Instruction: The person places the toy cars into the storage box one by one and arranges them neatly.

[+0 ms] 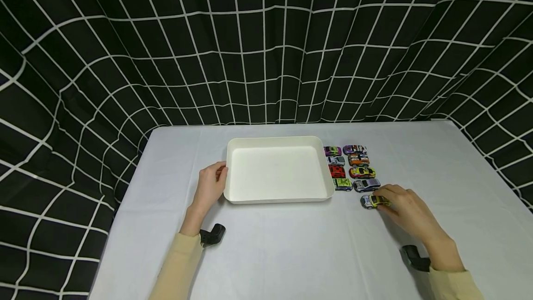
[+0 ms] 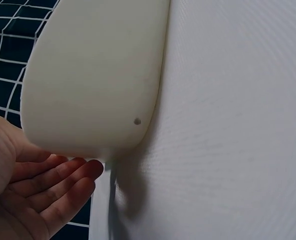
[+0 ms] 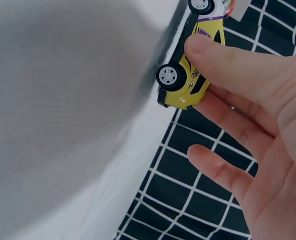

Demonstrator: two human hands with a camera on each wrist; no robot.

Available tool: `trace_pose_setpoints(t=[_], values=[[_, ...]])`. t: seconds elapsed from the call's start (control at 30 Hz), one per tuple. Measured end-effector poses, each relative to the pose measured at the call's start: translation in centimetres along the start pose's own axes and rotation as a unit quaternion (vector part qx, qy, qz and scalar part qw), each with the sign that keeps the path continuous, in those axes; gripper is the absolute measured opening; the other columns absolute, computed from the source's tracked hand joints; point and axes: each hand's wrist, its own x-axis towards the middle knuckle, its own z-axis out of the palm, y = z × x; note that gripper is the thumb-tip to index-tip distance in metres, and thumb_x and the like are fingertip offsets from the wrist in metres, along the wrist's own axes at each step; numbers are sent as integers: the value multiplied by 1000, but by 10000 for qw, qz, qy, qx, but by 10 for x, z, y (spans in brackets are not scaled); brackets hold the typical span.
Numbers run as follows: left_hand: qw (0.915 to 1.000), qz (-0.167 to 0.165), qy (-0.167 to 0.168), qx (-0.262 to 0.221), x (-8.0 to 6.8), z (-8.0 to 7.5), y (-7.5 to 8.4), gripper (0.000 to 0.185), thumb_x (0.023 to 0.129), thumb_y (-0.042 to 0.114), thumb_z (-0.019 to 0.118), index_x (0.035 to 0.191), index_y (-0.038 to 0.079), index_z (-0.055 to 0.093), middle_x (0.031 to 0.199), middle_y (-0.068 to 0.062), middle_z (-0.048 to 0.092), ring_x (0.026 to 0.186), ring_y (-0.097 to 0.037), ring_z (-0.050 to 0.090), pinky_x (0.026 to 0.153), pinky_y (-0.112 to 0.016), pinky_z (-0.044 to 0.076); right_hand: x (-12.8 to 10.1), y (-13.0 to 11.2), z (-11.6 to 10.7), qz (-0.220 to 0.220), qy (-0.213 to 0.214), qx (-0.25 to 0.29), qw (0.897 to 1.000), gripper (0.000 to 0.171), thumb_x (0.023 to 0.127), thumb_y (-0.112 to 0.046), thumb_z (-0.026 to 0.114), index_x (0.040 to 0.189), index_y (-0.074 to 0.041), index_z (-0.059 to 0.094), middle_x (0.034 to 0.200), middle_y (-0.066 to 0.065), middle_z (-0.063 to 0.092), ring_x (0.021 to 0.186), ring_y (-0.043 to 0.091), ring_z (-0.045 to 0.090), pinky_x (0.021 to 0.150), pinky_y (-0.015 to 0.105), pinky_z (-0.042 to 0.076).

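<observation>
My right hand (image 1: pixel 405 209) pinches a yellow and white toy car (image 1: pixel 374 201) between thumb and fingers. In the right wrist view, the thumb (image 3: pixel 200 46) lies on the side of that car (image 3: pixel 190 90), and the little finger stands away from it. My left hand (image 1: pixel 211 184) is at the left end of a white rectangular tray (image 1: pixel 272 200). Its loosely extended fingers (image 2: pixel 62 197) meet the outside of the tray wall (image 2: pixel 92 85); no fingertip shows inside the tray. The tray's inside is bare.
Beside the tray's right wall, several toy cars stand in two columns, among them a red car (image 1: pixel 337 171), an orange car (image 1: pixel 358 159) and a silver-grey car (image 1: pixel 366 184). A white cloth (image 1: pixel 283 253) covers the table. Behind hangs a black curtain (image 1: pixel 275 68) with white grid lines.
</observation>
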Motion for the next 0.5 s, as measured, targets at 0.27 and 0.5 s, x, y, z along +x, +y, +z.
trace_pose_setpoints(t=[0.27, 0.5], values=[[10000, 23, -17, -28, 1, -1, -1, 23, 91, 0, 53, 109, -14, 60, 92, -22, 65, 77, -25, 65, 65, -32, 56, 5, -3, -4, -136, 181, 32, 9997, 38, 56, 1, 83, 90, -3, 68, 90, 9, 65, 79, 28, 61, 62, 44, 50], [10000, 55, -40, -63, 1, -1, -2, 23, 91, 0, 53, 108, -14, 61, 92, -23, 65, 77, -26, 65, 65, -32, 56, 13, -6, -7, -255, 264, 21, 9993, 38, 56, 2, 82, 90, -3, 68, 91, 10, 65, 80, 27, 61, 63, 44, 50]])
